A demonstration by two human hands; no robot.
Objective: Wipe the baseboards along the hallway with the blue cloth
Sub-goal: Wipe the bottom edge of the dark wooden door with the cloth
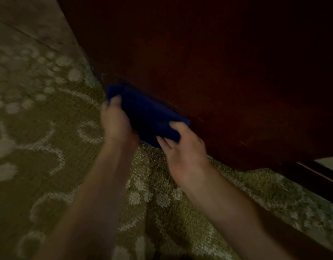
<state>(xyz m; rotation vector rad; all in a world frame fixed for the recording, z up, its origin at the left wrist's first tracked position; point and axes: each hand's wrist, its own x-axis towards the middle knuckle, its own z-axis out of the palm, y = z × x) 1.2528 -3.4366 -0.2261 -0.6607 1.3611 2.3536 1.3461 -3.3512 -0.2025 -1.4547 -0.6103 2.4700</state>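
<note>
A: We hold the blue cloth (pixel 148 117) bunched between both hands: the left hand (pixel 116 121) has its fingers closed over the end at ten o'clock, the right hand (pixel 182 145) clamps the end at four o'clock, thumb on the near face.

B: And where does the cloth lie?

A: Pressed along the foot of the dark red-brown wooden surface (pixel 227 72), just where it meets the patterned carpet (pixel 40 128). Whether that lowest strip is a separate baseboard moulding we cannot tell (the light is dim and the picture blurred).

B: How do we judge the stroke should be made?

A: We would keep the cloth flat against the wood, not rolled, so that a broad face does the wiping. We would press evenly with both hands and run along the seam, which slants from eleven o'clock down to four o'clock, in one direction.

B: Any hazard?

A: The lower edge touches the carpet pile; we judge it could drag lint up onto the wood. A slight lift off the pile should avoid that.
</note>
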